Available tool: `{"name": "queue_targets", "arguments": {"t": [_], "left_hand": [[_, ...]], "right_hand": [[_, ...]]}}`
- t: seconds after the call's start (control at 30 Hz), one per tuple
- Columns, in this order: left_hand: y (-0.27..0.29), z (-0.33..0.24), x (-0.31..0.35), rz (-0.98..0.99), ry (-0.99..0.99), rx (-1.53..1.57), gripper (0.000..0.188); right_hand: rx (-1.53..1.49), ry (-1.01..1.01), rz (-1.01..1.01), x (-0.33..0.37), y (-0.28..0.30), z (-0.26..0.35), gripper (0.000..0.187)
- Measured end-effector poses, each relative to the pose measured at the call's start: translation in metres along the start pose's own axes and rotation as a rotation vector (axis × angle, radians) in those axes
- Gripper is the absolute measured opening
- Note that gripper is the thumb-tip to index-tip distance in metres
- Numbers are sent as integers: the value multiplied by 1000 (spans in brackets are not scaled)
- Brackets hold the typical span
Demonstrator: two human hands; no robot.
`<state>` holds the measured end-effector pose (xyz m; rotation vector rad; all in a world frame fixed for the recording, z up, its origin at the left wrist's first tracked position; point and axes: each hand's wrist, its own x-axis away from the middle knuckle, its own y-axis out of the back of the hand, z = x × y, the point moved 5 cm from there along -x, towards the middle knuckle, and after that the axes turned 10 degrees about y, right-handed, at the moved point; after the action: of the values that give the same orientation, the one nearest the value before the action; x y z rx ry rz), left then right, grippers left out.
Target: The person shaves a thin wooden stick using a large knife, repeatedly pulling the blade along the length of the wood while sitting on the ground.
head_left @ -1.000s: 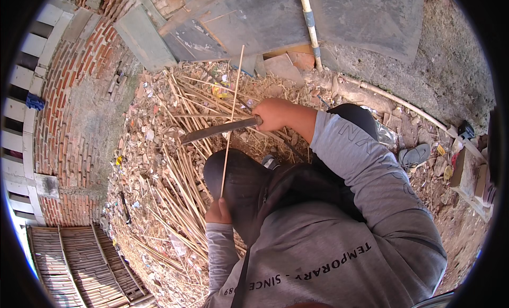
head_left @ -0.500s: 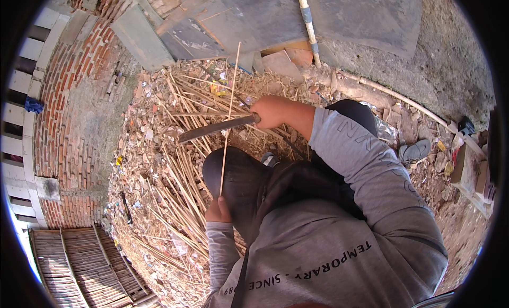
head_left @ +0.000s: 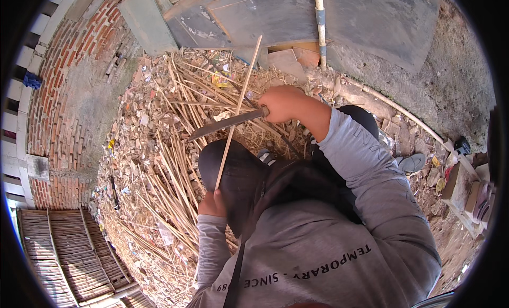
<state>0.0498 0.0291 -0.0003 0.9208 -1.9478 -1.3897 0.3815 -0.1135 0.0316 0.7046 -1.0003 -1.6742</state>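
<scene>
My left hand (head_left: 213,204), beside my left knee, is closed round the lower end of a long, thin bamboo strip (head_left: 245,90). The strip slants up and away to the right, passing over the knee. In my right hand (head_left: 286,103) is the handle of a machete (head_left: 225,124), whose dark blade points left. Blade and strip cross just beyond the knee; whether the edge bites into the strip I cannot tell. Several more bamboo strips (head_left: 172,175) lie in a loose heap on the ground left of my legs.
Rubble, straw and litter cover the ground. A brick wall (head_left: 69,104) rises on the left, above a bamboo slat panel (head_left: 63,255). Dark boards (head_left: 254,16) lean at the far side, with an upright pipe (head_left: 321,29). A pipe (head_left: 397,106) runs along the right wall's foot.
The upper end of the bamboo strip has swung right, so it slants more. My left hand has moved slightly up and left. The machete still crosses the strip, and the whole view has shifted a little.
</scene>
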Motion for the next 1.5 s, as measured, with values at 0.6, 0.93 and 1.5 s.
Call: {"name": "queue_targets", "arguments": {"t": [0.6, 0.93, 1.5], "left_hand": [[3, 10, -10, 41, -93, 236, 49], [3, 16, -9, 103, -84, 208, 51], [-1, 15, -13, 98, -20, 131, 53]], "right_hand": [[-54, -23, -153, -14, -5, -39, 29], [-91, 25, -57, -19, -10, -19, 31], [-55, -7, -45, -11, -5, -17, 30]]}}
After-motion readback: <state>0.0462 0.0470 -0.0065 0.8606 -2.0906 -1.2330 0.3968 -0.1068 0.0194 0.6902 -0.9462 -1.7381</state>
